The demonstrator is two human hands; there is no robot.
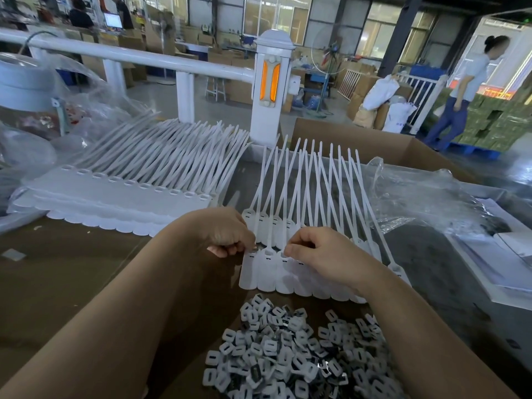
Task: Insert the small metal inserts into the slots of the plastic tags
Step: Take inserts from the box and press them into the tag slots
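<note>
Your left hand pinches a small insert at the leftmost slot of the near tag strip; your right hand, fingers curled, pins the strip beside it. Straps point away from you.

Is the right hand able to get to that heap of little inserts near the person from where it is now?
Probably yes. The right hand rests on the strip of tags, and the heap of inserts lies just below it on the table, uncovered, with nothing between them.
</note>
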